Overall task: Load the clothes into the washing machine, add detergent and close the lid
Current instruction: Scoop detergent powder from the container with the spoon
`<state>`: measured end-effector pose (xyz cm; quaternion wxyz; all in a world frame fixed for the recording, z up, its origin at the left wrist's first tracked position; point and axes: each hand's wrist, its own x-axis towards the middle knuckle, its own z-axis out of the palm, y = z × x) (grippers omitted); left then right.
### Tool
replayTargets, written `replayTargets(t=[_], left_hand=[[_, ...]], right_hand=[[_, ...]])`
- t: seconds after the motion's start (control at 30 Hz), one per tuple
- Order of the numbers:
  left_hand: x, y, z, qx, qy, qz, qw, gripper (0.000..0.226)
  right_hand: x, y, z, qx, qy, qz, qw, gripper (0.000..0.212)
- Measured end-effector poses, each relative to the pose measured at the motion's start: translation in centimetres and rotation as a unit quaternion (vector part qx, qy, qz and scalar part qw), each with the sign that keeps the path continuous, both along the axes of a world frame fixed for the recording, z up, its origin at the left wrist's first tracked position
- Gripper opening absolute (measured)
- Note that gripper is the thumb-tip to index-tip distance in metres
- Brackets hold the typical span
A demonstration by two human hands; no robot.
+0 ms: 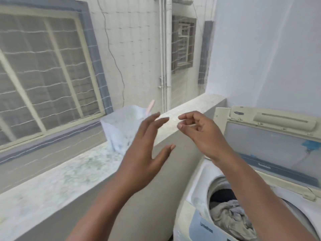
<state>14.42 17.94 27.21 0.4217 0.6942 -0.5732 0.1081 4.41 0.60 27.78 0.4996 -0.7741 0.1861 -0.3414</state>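
At nine o'clock a barred window (46, 73) is seen across the gap, beyond the netting. Below it the ledge (57, 173) runs from eight o'clock up towards one, and it is being used as the surface for the supplies. On it, just left of centre, a translucent white bag (119, 129) stands upright, blurred; it is judged to be the detergent, though the view is too soft for certainty. A pink handle (150, 106), perhaps a scoop, sticks out of its top at twelve o'clock, left handy for dosing.

The left hand (144, 153) is raised just in front of the bag, fingers spread and straight, nothing gripped, apparently reaching for it. The right hand (199, 134) is held at centre, apart from the left, fingers loosely curled with thumb and forefinger nearly meeting; nothing can be made out between them.

At four o'clock the washing machine (196, 206) stands against the ledge wall. Its lid (271, 145) is propped upright at three o'clock, kept open for dosing. Inside the drum, grey and dark clothes (229, 218) are already loaded. Detergent is judged the step in hand.
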Motion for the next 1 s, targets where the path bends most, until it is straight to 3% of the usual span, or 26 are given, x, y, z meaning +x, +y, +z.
replayTargets(t=[0.13, 0.27, 0.4, 0.53, 0.73, 0.87, 1.0], left_hand=[[4.2, 3.6, -0.1, -0.050, -0.039, 0.094, 0.994, 0.053], [9.2, 4.1, -2.6, -0.069, 0.046, 0.195, 0.977, 0.093], [11.5, 2.5, -6.3, -0.033, 0.172, 0.211, 0.962, 0.133], [12.6, 1.1, -8.8, -0.058, 0.263, 0.204, 0.941, 0.142], [13.4, 0.4, -9.9, -0.023, 0.252, 0.197, 0.947, 0.148], [13.5, 0.5, -9.6, -0.057, 0.267, 0.176, 0.946, 0.146], [12.9, 0.9, -8.9, -0.111, 0.227, 0.149, 0.956, 0.116]], right_hand=[[4.6, 1.4, -0.2, -0.041, -0.003, -0.012, 0.999, 0.036], [10.0, 1.3, -1.1, -0.082, 0.057, -0.050, 0.994, 0.068], [14.2, 0.2, -0.8, -0.117, 0.123, -0.093, 0.981, 0.072], [16.6, -0.9, -0.3, -0.093, 0.148, -0.114, 0.978, 0.063], [17.7, -0.6, 0.0, -0.104, 0.053, -0.143, 0.983, 0.010], [16.6, 0.8, 1.3, -0.149, 0.041, -0.076, 0.985, 0.010], [14.2, 1.8, 2.8, -0.264, 0.041, -0.085, 0.960, 0.018]])
